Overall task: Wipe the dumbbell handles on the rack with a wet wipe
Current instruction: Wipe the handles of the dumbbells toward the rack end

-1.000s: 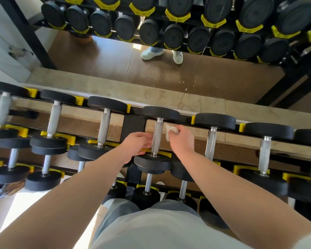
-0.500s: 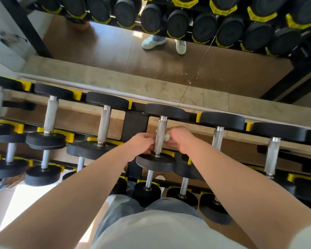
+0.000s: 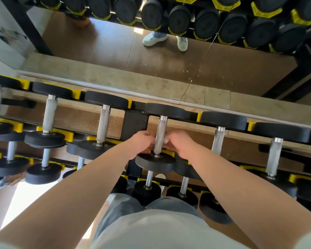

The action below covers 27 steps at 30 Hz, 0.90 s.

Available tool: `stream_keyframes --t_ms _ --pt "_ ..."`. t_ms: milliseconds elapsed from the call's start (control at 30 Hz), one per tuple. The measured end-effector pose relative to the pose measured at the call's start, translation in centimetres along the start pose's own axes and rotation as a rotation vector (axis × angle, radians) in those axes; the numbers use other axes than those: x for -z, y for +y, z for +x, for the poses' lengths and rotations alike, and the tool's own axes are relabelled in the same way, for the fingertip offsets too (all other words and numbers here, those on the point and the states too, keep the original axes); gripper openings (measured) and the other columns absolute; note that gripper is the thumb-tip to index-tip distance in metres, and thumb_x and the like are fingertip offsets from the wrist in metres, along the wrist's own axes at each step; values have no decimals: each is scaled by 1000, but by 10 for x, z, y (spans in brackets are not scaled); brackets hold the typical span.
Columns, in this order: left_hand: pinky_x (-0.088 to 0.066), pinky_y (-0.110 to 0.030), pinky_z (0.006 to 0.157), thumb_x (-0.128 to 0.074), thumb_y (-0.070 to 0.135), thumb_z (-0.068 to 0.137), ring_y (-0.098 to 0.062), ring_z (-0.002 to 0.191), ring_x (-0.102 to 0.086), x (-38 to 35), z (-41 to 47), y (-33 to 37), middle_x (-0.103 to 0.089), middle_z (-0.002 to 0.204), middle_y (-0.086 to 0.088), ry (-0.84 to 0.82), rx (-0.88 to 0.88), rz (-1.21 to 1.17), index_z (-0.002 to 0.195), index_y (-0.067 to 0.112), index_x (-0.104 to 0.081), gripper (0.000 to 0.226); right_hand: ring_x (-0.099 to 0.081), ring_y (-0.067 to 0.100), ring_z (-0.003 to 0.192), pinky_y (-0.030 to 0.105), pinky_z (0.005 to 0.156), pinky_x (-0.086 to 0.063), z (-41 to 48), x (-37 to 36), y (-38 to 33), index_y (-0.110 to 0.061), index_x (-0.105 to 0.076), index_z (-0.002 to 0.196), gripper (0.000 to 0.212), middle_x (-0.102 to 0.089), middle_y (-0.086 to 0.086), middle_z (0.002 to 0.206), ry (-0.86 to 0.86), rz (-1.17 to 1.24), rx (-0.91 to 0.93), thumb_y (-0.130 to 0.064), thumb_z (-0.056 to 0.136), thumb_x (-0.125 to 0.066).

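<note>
A black dumbbell with a knurled steel handle (image 3: 161, 130) lies on the top tier of the rack (image 3: 135, 123), straight ahead of me. My left hand (image 3: 141, 143) curls against the left side of the handle's lower half. My right hand (image 3: 180, 145) closes in from the right and holds a white wet wipe (image 3: 166, 140), of which only a small corner shows beside the steel. Both hands reach under the handle, so their fingertips are hidden.
Several more dumbbells line the top tier to the left (image 3: 104, 123) and right (image 3: 218, 139), with lower tiers below. A mirror (image 3: 169, 56) behind the rack reflects the floor, white shoes and another row of weights. My legs stand close to the rack.
My right hand has brought the wipe from beside the handle onto it, and both hands have slid down toward the near weight plate. The view has tilted slightly.
</note>
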State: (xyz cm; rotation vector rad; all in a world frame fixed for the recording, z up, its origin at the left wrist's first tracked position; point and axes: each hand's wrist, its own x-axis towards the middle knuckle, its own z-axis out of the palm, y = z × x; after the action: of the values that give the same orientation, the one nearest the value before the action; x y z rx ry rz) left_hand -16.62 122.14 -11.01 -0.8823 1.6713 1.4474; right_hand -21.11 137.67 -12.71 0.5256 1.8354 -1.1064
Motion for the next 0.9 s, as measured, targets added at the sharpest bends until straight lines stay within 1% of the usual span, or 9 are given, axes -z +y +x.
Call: stream_keyframes --t_ms 67,133,233,367,500,667,733,833,900 --pt "-59 -38 92 -55 19 104 -21 113 -67 -1 0 1 -66 128 -5 13 -11 -12 144 23 -54 39 -67 29 106 47 95 -59 3 3 -9 -14 -74 106 20 -71 12 113 91 344 48 -6 95 -59" --pt "-59 -38 93 -52 14 105 -21 110 -68 -1 1 2 -68 124 -6 30 -16 -13 142 22 -55 38 -66 25 105 45 93 -60 -1 5 -14 -20 -71 118 25 -69 4 117 125 411 130 -13 101 -55" --pt "-60 -35 87 -53 14 105 -20 109 -68 0 1 2 -68 123 -6 43 -16 -12 142 21 -56 38 -66 20 101 43 96 -59 -17 3 -9 -25 -68 129 31 -68 -2 114 127 227 196 -18 105 -49" --pt "-57 -28 75 -52 11 105 -19 107 -69 0 -4 3 -70 121 -6 44 -11 -38 140 19 -58 36 -67 19 104 38 98 -56 -25 7 1 -27 -74 116 20 -73 -2 113 222 -17 306 -32 99 -65" --pt "-58 -29 78 -52 9 105 -19 106 -69 0 -4 3 -70 121 -6 44 -2 -48 138 19 -60 35 -67 15 106 31 91 -49 -18 8 -9 -32 -72 100 12 -73 -4 110 253 22 333 -32 90 -78" --pt "-58 -32 84 -50 8 105 -18 104 -70 0 -4 2 -72 117 -5 50 -1 -71 134 18 -62 33 -71 17 97 40 93 -59 -17 4 -5 -32 -66 95 21 -72 -6 102 246 60 340 -22 86 -82" --pt "-58 -31 84 -50 8 105 -18 104 -71 1 -5 1 -72 117 -5 44 -6 -72 134 18 -62 33 -70 17 95 42 92 -60 -18 4 4 -29 -66 95 22 -72 -4 102 193 -2 285 -19 85 -83" --pt "-57 -28 78 -50 8 105 -16 102 -71 -1 -6 1 -73 114 -4 37 -12 -51 132 19 -62 31 -68 15 91 32 83 -58 -28 2 16 -24 -64 95 23 -69 -1 101 -16 -276 140 -16 83 -83" --pt "-58 -29 81 -51 9 104 -15 101 -71 -2 -6 1 -73 111 -2 48 -9 -31 131 20 -62 31 -65 15 91 28 78 -55 -31 -2 21 -23 -63 93 25 -67 -1 98 -16 -365 137 -18 81 -84"
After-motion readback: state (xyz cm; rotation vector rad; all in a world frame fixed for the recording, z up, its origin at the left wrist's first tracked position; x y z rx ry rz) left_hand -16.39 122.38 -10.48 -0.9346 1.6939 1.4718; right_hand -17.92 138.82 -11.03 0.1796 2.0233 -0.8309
